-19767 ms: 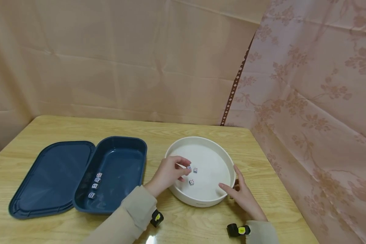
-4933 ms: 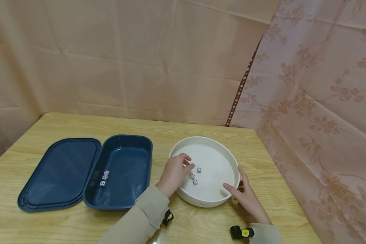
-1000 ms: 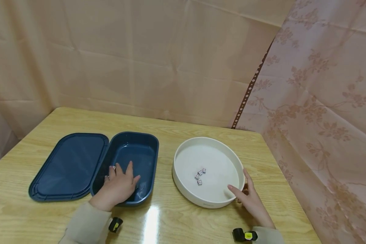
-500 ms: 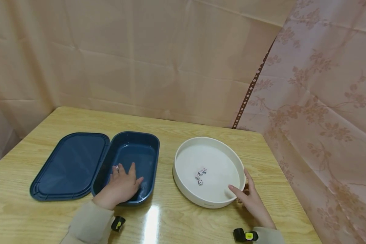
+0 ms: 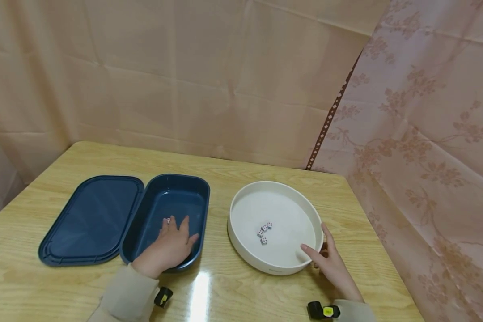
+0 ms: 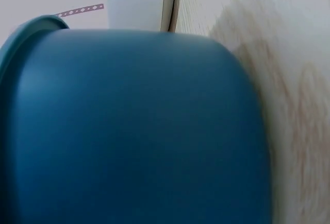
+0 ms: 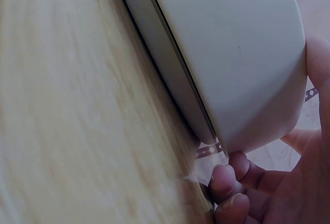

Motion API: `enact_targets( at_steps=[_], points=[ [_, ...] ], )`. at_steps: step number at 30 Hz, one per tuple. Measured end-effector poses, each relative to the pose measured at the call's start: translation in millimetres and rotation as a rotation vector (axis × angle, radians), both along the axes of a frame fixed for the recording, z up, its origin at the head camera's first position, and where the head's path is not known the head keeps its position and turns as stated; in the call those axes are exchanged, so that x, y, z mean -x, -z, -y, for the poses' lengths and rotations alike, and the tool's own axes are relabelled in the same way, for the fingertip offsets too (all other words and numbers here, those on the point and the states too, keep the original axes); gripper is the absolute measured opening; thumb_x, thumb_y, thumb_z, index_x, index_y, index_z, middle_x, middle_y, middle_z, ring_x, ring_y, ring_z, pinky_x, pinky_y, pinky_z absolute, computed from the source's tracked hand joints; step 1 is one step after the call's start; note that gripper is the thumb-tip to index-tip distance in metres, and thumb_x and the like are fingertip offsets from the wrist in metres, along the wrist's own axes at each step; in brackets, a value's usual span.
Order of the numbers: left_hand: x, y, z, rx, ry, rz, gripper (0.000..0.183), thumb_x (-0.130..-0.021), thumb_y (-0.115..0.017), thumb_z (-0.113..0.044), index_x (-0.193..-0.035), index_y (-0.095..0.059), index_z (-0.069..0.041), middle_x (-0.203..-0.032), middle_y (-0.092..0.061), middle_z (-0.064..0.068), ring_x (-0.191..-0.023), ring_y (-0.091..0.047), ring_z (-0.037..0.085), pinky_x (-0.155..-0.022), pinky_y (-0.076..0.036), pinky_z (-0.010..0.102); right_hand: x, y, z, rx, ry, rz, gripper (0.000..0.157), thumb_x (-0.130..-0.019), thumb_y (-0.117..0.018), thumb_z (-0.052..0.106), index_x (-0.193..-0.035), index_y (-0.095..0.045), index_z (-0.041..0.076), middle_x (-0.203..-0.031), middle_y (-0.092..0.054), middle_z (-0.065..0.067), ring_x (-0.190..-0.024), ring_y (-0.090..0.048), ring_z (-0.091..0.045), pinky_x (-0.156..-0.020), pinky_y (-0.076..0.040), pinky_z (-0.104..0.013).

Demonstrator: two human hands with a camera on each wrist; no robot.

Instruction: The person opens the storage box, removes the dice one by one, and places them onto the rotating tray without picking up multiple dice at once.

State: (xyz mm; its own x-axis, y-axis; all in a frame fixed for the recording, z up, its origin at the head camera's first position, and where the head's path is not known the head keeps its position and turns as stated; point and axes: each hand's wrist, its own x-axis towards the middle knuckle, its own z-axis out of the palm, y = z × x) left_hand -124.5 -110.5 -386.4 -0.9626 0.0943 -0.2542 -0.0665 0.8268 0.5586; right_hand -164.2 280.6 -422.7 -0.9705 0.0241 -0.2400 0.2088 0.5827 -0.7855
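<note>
Going by the head view, twelve o'clock pointing away from the person. The left hand (image 5: 168, 250) reaches into the blue box (image 5: 181, 203) from about seven o'clock, fingers fairly straight and spread, thumb well out to the side. One die (image 5: 168, 221) peeks out at the fingertips, near the middle of the box; can't tell if more sit under the palm. The right hand (image 5: 333, 266) grips the white bowl (image 5: 277, 205) at four o'clock, thumb at the rim and the other fingers curled against the outside.

Looks like the step is working that die with the fingertips. I'd keep the touch light and low so it doesn't skitter, then bring the thumb in against the opposite face for a clean pinch. The right hand's hold should keep the bowl steady, imo.

Around that: four dice (image 5: 264, 228) sit in a little curved line in the bowl, a bit toward eight o'clock. The lid (image 5: 92, 219) lies on the tabletop (image 5: 245, 295) at the box's nine o'clock. Main obstacles: the box wall, which fills most of the left wrist view, and the bowl's raised rim over at three o'clock.
</note>
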Motion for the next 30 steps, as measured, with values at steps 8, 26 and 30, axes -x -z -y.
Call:
enact_targets(
  at_steps=[8, 26, 30],
  points=[
    [3.0, -3.6, 7.1, -0.039, -0.045, -0.047, 0.054, -0.104, -0.044, -0.012, -0.146, -0.026, 0.017, -0.15, -0.02, 0.045, -0.141, -0.021, 0.059, -0.112, -0.027, 0.067, 0.3, 1.2, -0.1, 0.001, 0.007, 0.004, 0.1, -0.093, -0.067, 0.037, -0.16, 0.005, 0.019, -0.11, -0.054, -0.014, -0.079, -0.05, -0.015, -0.059, -0.045, -0.027],
    [11.9, -1.2, 35.9, -0.064, -0.12, -0.091, 0.085, -0.084, -0.08, -0.027, -0.145, -0.035, 0.012, -0.144, -0.041, 0.036, -0.132, -0.041, 0.051, -0.106, -0.039, 0.062, -0.8, 1.8, -1.2, 0.004, 0.003, 0.007, 0.1, -0.093, -0.066, 0.039, -0.16, 0.005, 0.02, -0.109, -0.051, -0.013, -0.079, -0.05, -0.015, -0.059, -0.045, -0.027],
    [13.6, -0.3, 40.7, -0.043, -0.142, -0.076, 0.083, -0.082, -0.081, -0.025, -0.143, -0.038, 0.012, -0.141, -0.044, 0.037, -0.129, -0.043, 0.05, -0.104, -0.041, 0.061, -1.0, 0.2, -0.5, 0.006, 0.001, 0.003, 0.1, -0.093, -0.067, 0.04, -0.16, 0.006, 0.021, -0.108, -0.051, -0.013, -0.079, -0.051, -0.016, -0.059, -0.044, -0.027]
  ],
)
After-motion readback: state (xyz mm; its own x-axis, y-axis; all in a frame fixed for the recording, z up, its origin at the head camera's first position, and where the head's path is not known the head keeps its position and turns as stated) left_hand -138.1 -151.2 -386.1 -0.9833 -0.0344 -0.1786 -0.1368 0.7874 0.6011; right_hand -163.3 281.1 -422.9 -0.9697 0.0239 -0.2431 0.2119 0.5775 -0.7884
